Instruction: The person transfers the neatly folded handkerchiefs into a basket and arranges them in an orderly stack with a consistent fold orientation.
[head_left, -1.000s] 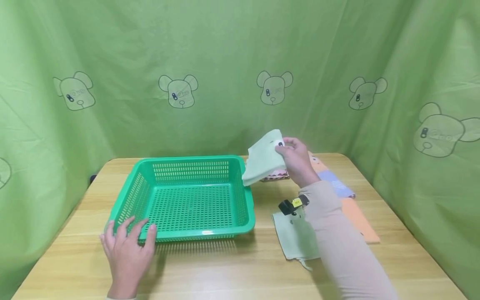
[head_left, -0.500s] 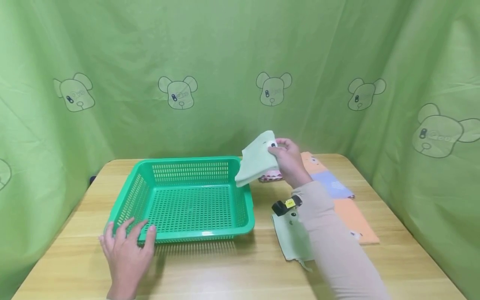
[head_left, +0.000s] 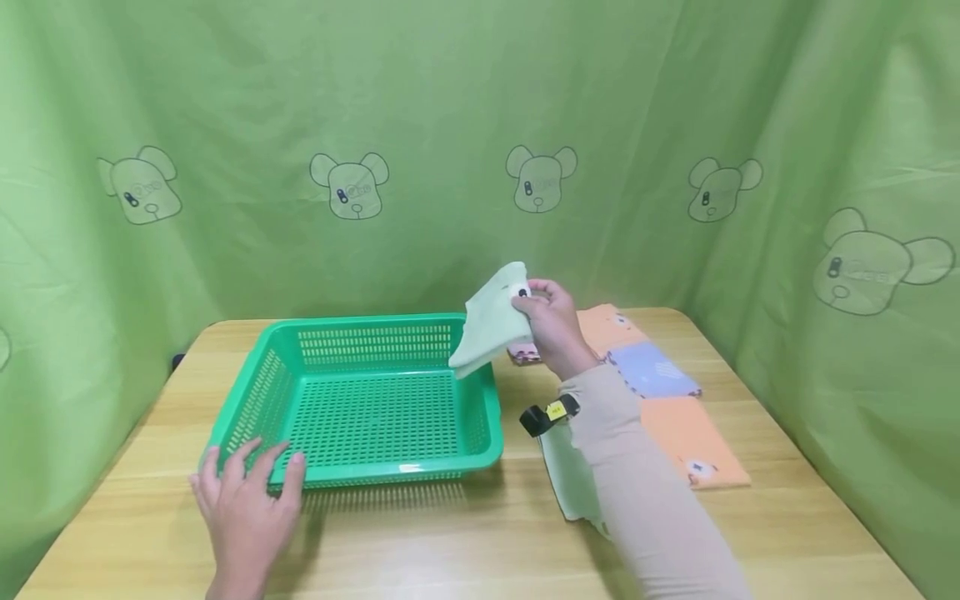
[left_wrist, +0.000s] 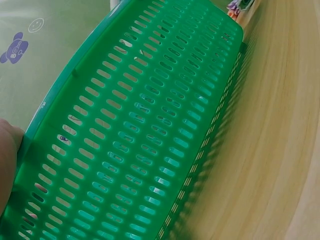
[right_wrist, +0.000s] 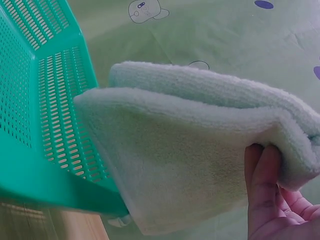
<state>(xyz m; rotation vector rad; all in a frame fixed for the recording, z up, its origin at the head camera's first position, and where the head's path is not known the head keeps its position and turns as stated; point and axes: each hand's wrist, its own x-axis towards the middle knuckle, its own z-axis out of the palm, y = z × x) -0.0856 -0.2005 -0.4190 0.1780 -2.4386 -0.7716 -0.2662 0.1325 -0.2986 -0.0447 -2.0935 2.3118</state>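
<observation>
My right hand (head_left: 557,329) pinches a folded pale green towel (head_left: 489,321) by its right edge, thumb on the near face. The towel hangs tilted above the right rim of a green plastic basket (head_left: 378,472). Close up in the right wrist view, the towel (right_wrist: 175,155) shows thick fluffy folds beside the basket wall. My left hand (head_left: 247,508) rests with spread fingers on the basket's front left corner. The left wrist view is mostly filled by the basket's slotted outer wall (left_wrist: 125,125), with a bit of the hand at the left edge.
Right of the basket lie folded towels: an orange one (head_left: 693,437), a blue one (head_left: 652,371), another orange one (head_left: 607,329), and a patterned-edge one (head_left: 525,353) behind the held towel. A green towel (head_left: 572,475) lies partly under my right forearm. Green curtains surround the wooden table (head_left: 420,550).
My right hand has carried the green towel leftward, from beside the basket's right edge to over its rim. The left hand keeps its place on the basket corner.
</observation>
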